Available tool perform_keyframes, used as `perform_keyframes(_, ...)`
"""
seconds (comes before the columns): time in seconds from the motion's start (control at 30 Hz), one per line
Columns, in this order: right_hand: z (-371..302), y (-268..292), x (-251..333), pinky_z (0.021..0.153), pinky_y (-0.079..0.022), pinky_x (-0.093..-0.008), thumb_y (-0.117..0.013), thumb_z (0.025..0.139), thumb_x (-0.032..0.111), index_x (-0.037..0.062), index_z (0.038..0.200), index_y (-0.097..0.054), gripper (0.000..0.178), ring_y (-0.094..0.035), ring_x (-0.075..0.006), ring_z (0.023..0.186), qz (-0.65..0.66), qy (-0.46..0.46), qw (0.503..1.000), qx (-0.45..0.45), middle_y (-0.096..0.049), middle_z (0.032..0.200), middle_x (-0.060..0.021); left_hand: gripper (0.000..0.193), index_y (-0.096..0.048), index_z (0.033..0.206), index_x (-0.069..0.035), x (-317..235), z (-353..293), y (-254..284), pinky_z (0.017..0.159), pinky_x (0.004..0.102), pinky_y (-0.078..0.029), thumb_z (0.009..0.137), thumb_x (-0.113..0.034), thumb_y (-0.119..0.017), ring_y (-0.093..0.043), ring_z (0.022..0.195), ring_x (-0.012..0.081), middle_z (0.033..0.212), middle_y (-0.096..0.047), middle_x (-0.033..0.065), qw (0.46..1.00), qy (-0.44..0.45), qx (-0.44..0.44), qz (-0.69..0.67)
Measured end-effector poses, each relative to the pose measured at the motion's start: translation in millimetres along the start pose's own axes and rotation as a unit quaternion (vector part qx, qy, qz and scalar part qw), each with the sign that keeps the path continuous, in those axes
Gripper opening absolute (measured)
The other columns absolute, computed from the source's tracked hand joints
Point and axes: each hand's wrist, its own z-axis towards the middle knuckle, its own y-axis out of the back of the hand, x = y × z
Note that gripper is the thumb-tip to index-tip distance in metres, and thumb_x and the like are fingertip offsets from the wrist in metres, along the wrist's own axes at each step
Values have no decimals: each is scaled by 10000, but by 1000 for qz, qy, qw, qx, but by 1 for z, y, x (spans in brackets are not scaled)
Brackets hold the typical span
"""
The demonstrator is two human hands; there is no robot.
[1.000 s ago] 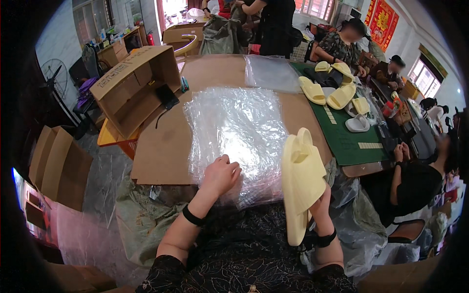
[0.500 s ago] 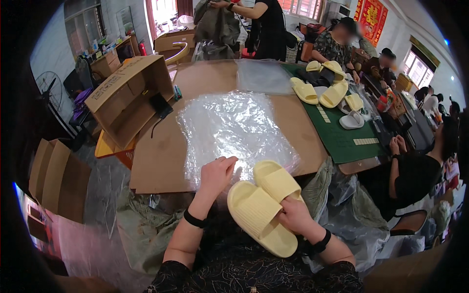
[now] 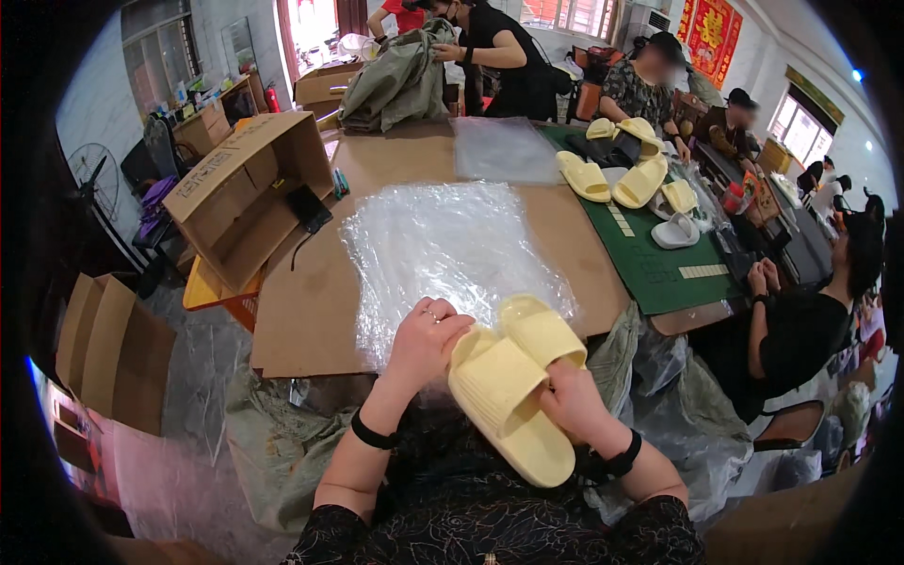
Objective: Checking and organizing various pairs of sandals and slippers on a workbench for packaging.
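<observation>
My right hand point(image 3: 572, 395) grips a pair of pale yellow slippers by their straps, holding them over the table's near edge. The nearer slipper point(image 3: 499, 381) lies aslant, and the other slipper point(image 3: 541, 330) sits partly behind it. My left hand point(image 3: 428, 344) is closed, its fingertips pinched together at the far end of the nearer slipper. What lies between those fingertips is hidden. Beneath and beyond both hands, a stack of clear plastic bags point(image 3: 443, 245) covers the middle of the cardboard-topped table point(image 3: 301, 320).
An open cardboard box point(image 3: 250, 198) lies tipped at the table's left. More yellow slippers point(image 3: 640, 181) and a white slipper point(image 3: 675, 232) rest on a green mat point(image 3: 650, 273) at right. Clear sheets point(image 3: 504, 148) lie farther back. Co-workers stand behind and sit at right.
My left hand has moved up and right to the slipper's end, its fingers curling in. The slippers have shifted slightly. Across the table, a person has lowered a grey-green sack.
</observation>
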Motion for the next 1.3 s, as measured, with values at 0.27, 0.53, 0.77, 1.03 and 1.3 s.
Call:
perform_keyframes(0.27,30,-12,14,726,-497,-505,-629,811,114,-42,890,-595,179,-605,-424,801,-18,-23,998,-55,-603,851,-231,148,-733,951,-88,-24,7,6,738,367,-520,806,-71,-712,-600,837,279,882,-643,64,996,-11,3,-86)
perform_keyframes(0.53,34,-7,16,720,-501,-516,-645,818,129,-29,887,-596,178,-607,-433,798,-47,-48,994,-84,-610,854,-224,134,-746,946,-104,-15,0,9,767,363,-516,818,-91,-709,-610,864,273,886,-658,58,994,66,-22,-85)
perform_keyframes(0.77,30,-11,22,720,-525,-492,-640,838,156,-26,930,-591,210,-626,-414,824,-33,-22,999,-29,-611,919,-218,108,-737,936,-72,-23,2,6,761,377,-511,840,-84,-691,-619,868,292,887,-664,84,988,44,13,-149)
perform_keyframes(1.03,67,-26,7,671,-542,-459,-592,878,181,-12,950,-607,206,-656,-373,801,-160,2,987,-23,-636,905,-196,126,-736,943,-40,-45,5,17,698,300,-494,836,6,-687,-621,786,216,858,-639,85,971,45,61,-228)
perform_keyframes(1.3,161,-55,8,687,-557,-451,-568,910,183,3,802,-666,232,-661,-344,881,-216,35,971,-99,-646,910,-204,132,-734,939,-26,-62,3,42,683,282,-476,832,33,-684,-607,777,178,859,-633,71,942,49,105,-315)
